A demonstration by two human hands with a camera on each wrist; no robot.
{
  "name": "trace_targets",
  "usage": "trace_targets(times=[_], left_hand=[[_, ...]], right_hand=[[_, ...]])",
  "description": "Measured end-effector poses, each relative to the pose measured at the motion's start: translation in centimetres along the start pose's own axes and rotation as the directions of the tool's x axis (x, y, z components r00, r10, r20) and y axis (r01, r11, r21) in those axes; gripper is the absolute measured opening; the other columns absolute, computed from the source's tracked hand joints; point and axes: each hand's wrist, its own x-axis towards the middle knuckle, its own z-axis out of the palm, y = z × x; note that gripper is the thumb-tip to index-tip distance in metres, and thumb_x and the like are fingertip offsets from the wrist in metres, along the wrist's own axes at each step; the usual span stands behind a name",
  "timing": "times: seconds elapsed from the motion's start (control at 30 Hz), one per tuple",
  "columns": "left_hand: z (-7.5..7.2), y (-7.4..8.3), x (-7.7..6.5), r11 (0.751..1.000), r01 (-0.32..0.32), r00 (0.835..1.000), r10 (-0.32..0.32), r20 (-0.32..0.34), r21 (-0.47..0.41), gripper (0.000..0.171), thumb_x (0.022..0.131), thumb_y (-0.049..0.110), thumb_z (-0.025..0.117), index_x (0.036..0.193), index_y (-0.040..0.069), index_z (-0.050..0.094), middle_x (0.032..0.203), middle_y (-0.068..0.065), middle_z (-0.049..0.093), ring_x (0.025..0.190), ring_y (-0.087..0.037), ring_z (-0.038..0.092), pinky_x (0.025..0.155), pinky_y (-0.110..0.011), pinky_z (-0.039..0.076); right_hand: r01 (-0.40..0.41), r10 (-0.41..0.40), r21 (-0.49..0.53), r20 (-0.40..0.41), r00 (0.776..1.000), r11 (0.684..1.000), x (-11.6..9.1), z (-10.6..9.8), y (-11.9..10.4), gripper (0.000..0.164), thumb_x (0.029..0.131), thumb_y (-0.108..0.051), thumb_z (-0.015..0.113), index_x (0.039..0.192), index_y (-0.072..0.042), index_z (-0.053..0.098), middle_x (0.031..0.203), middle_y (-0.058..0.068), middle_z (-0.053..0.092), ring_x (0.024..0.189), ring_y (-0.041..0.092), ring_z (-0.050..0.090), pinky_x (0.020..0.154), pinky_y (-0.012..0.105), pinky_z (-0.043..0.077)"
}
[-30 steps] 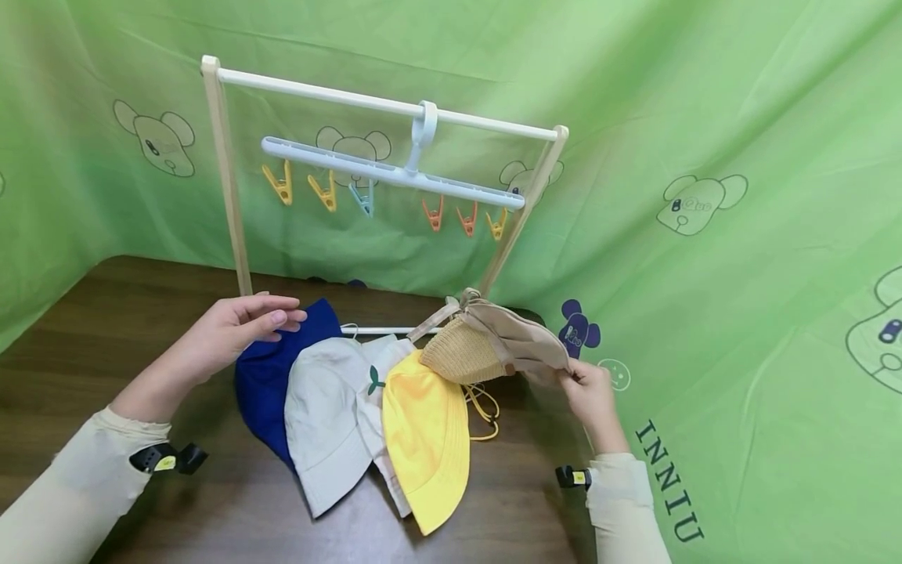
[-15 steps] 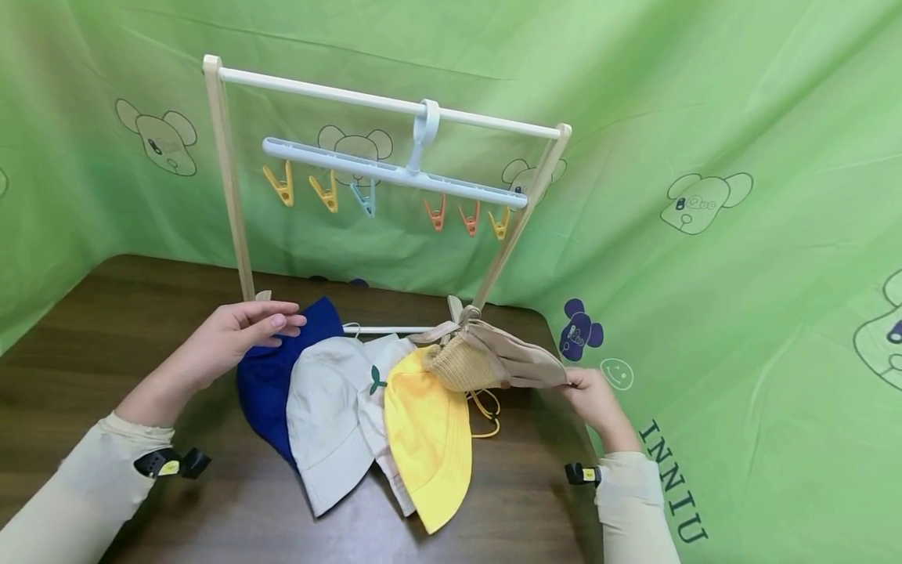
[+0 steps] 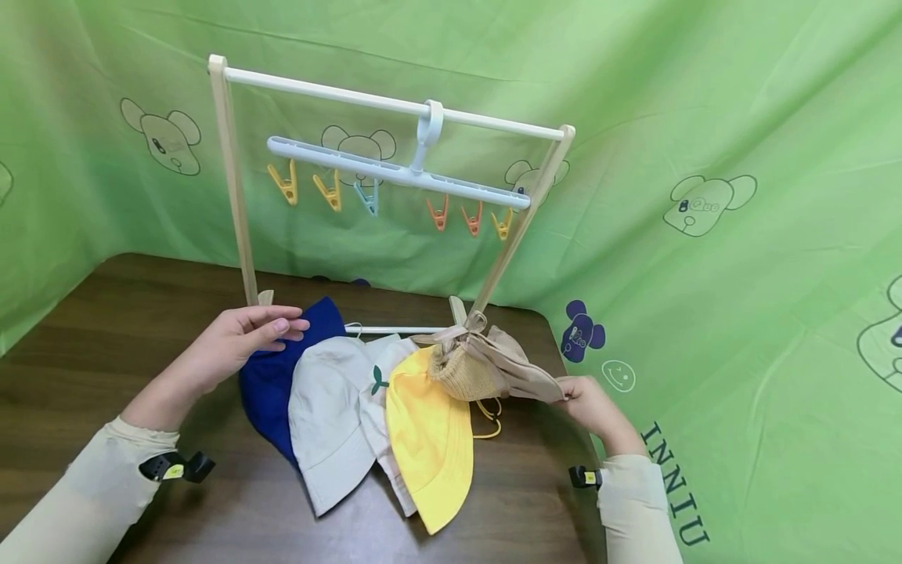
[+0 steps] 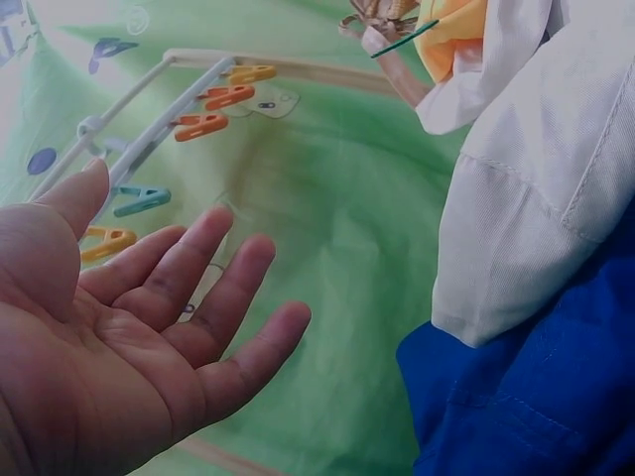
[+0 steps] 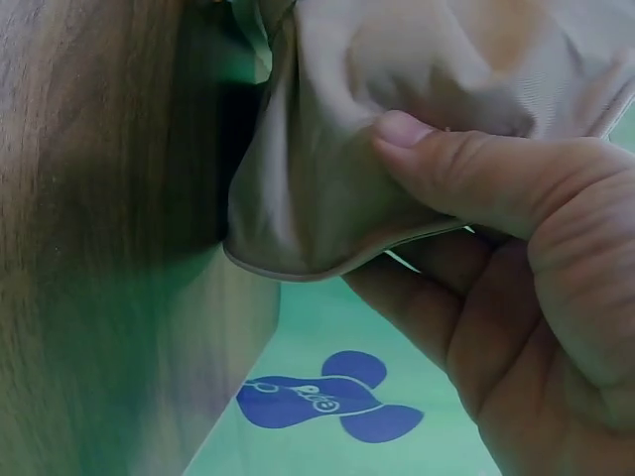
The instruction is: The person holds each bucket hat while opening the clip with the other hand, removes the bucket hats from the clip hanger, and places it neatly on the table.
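Observation:
My right hand (image 3: 592,403) pinches the brim edge of a beige hat (image 3: 524,376) with a woven straw part and a tied bow. In the right wrist view the thumb lies over the tan brim cloth (image 5: 327,169), with the fingers beneath. That hat overlaps the top of a yellow bucket hat (image 3: 430,439). Left of it lie a pale pink hat (image 3: 377,411), a light grey bucket hat (image 3: 327,415) with a green sprout near its edge, and a dark blue hat (image 3: 271,392). My left hand (image 3: 236,341) hovers over the blue hat, fingers loosely extended, holding nothing.
Behind the hats stands a wooden rack (image 3: 236,188) with a white top rail (image 3: 331,90). From it hangs a light blue hanger (image 3: 395,171) with several coloured clips (image 3: 437,213). Green printed cloth (image 3: 705,313) surrounds the brown table (image 3: 141,313).
The beige hat has come down and settled lower at the right of the row, my right hand lowering slightly with its brim. My left hand has barely moved.

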Motion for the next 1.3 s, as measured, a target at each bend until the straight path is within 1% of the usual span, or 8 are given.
trace_targets(times=[0.2, 0.4, 0.5, 0.73, 0.9, 1.03, 1.2, 1.3], left_hand=[[-0.1, 0.0, -0.1, 1.0, 0.005, 1.0, -0.005, -0.001, 0.009, 0.043, 0.109, 0.021, 0.052, 0.14, -0.009, 0.054, 0.115, 0.012, 0.074, 0.111, -0.006, 0.069, 0.094, -0.026, 0.056], [-0.1, -0.2, 0.0, 1.0, 0.024, 1.0, -0.024, 0.004, 0.008, 0.043, 0.109, 0.021, 0.052, 0.141, -0.008, 0.054, 0.116, 0.011, 0.074, 0.111, -0.006, 0.069, 0.093, -0.025, 0.056], [-0.2, -0.2, -0.1, 0.999, 0.032, 0.999, -0.032, 0.005, 0.016, 0.043, 0.109, 0.021, 0.052, 0.141, -0.008, 0.054, 0.116, 0.011, 0.074, 0.111, -0.006, 0.069, 0.093, -0.025, 0.055], [-0.3, -0.2, -0.1, 0.998, 0.042, 0.999, -0.042, 0.013, 0.036, 0.043, 0.109, 0.022, 0.053, 0.141, -0.006, 0.054, 0.12, 0.003, 0.074, 0.112, -0.005, 0.069, 0.094, -0.024, 0.055], [-0.3, -0.2, -0.2, 0.996, 0.066, 0.997, -0.068, 0.031, 0.055, 0.044, 0.108, 0.023, 0.054, 0.143, -0.005, 0.054, 0.127, -0.013, 0.071, 0.112, -0.003, 0.068, 0.093, -0.023, 0.054], [-0.4, -0.2, -0.2, 0.995, 0.075, 0.996, -0.079, 0.046, 0.067, 0.044, 0.108, 0.023, 0.054, 0.143, -0.003, 0.054, 0.129, -0.016, 0.07, 0.112, -0.003, 0.067, 0.093, -0.023, 0.054], [-0.5, -0.1, -0.3, 0.995, 0.071, 0.996, -0.075, 0.046, 0.072, 0.043, 0.109, 0.023, 0.054, 0.143, -0.003, 0.054, 0.129, -0.017, 0.07, 0.112, -0.003, 0.068, 0.093, -0.023, 0.054], [-0.5, 0.0, -0.4, 0.995, 0.068, 0.997, -0.071, 0.042, 0.071, 0.043, 0.109, 0.023, 0.054, 0.143, -0.003, 0.054, 0.129, -0.017, 0.07, 0.112, -0.003, 0.068, 0.093, -0.022, 0.054]], right_hand=[[0.008, -0.003, -0.039, 0.105, 0.994, 0.999, 0.1, 0.0, -0.4, 0.031, 0.074, 0.015, 0.074, 0.083, -0.015, 0.079, 0.091, -0.002, 0.076, 0.082, 0.001, 0.066, 0.074, 0.025, 0.057], [0.009, 0.029, -0.162, 0.23, 0.973, 0.987, 0.0, 0.1, -0.7, 0.036, 0.073, 0.01, 0.08, 0.101, -0.012, 0.079, 0.118, 0.014, 0.075, 0.11, 0.032, 0.07, 0.094, 0.046, 0.056], [0.034, 0.024, -0.2, 0.28, 0.96, 0.979, -0.1, 0.2, -0.8, 0.04, 0.073, 0.005, 0.083, 0.109, -0.013, 0.076, 0.125, 0.016, 0.072, 0.116, 0.039, 0.066, 0.098, 0.053, 0.052], [0.031, 0.028, -0.156, 0.36, 0.933, 0.987, -0.4, 0.1, -1.2, 0.052, 0.071, 0.007, 0.081, 0.119, -0.011, 0.073, 0.131, 0.016, 0.068, 0.123, 0.044, 0.061, 0.103, 0.058, 0.047], [0.037, 0.019, -0.135, 0.388, 0.921, 0.99, -0.5, 0.2, -1.2, 0.057, 0.069, 0.013, 0.072, 0.122, -0.007, 0.071, 0.134, 0.016, 0.066, 0.126, 0.044, 0.058, 0.107, 0.05, 0.046], [0.066, -0.018, -0.107, 0.403, 0.915, 0.992, -0.6, 0.2, -1.2, 0.059, 0.069, 0.019, 0.063, 0.123, -0.002, 0.07, 0.134, 0.022, 0.065, 0.125, 0.049, 0.057, 0.109, 0.048, 0.045], [-0.018, 0.045, -0.063, 0.446, 0.894, 0.998, -0.7, 0.2, -1.3, 0.064, 0.067, 0.023, 0.055, 0.127, 0.001, 0.068, 0.138, 0.026, 0.06, 0.13, 0.051, 0.052, 0.11, 0.058, 0.04], [-0.053, 0.077, -0.065, 0.451, 0.889, 0.996, -0.6, 0.3, -1.3, 0.06, 0.071, 0.02, 0.058, 0.127, 0.001, 0.068, 0.139, 0.026, 0.06, 0.13, 0.052, 0.052, 0.108, 0.063, 0.039]])
